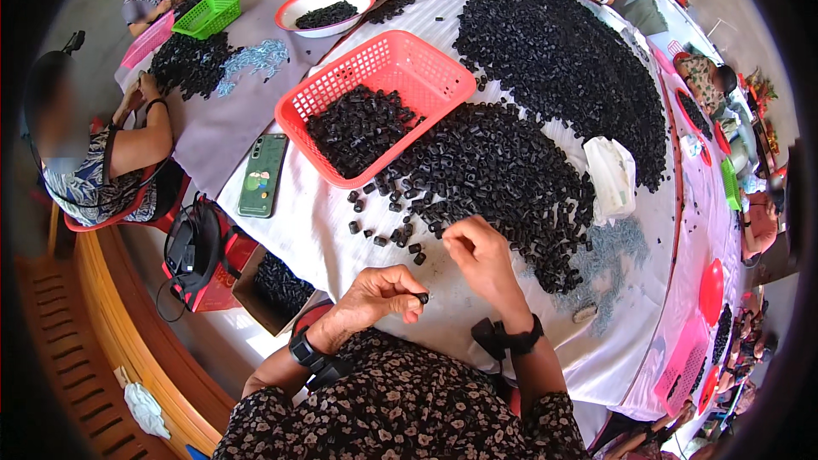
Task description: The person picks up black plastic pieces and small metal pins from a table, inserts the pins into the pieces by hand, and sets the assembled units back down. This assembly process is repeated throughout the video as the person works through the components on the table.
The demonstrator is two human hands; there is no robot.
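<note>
My left hand (375,296) is closed, pinching a small black plastic cap (422,298) between thumb and fingertips. Its kind is hard to make out more exactly at this size. My right hand (479,254) is over the near edge of a heap of loose black caps (503,179), its fingers curled together. Whatever those fingers may hold is hidden. Several stray caps lie between the heap and my left hand. Beyond them stands a red perforated basket (460,85), partly filled with the same black pieces.
A green phone (262,175) lies left of the basket. Past the heap spreads a larger black pile (554,51). On the right are a white packet (610,179) and scattered thin silvery pieces (609,268). A co-worker (119,145) sits at the left; others surround the table.
</note>
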